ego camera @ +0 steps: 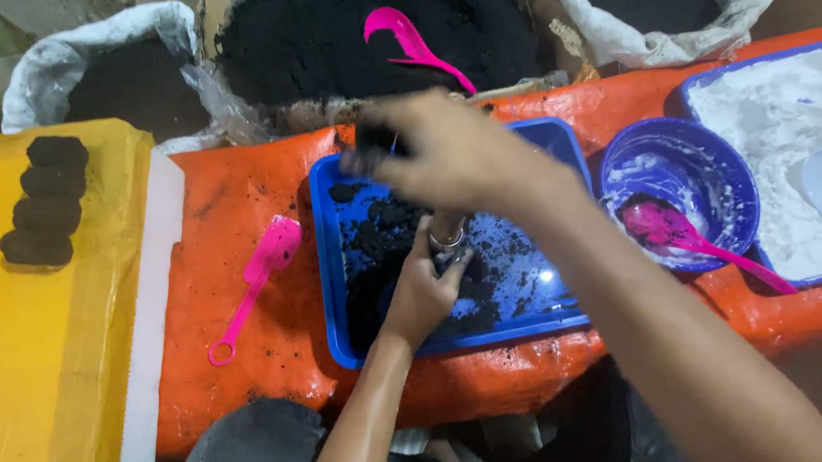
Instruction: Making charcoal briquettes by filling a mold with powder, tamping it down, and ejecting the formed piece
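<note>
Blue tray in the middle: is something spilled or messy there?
Yes. Black powder lies scattered in loose clumps over the blue tray floor, and some dirties the orange cover beside it. The left hand grips a small metal tube.

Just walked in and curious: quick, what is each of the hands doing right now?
Left hand: closed around a small metal cylinder over the blue tray.
Right hand: fingers curled above the tray, blurred; what it holds cannot be told.

Makeshift workshop (black-powder sacks [381, 23])
</note>
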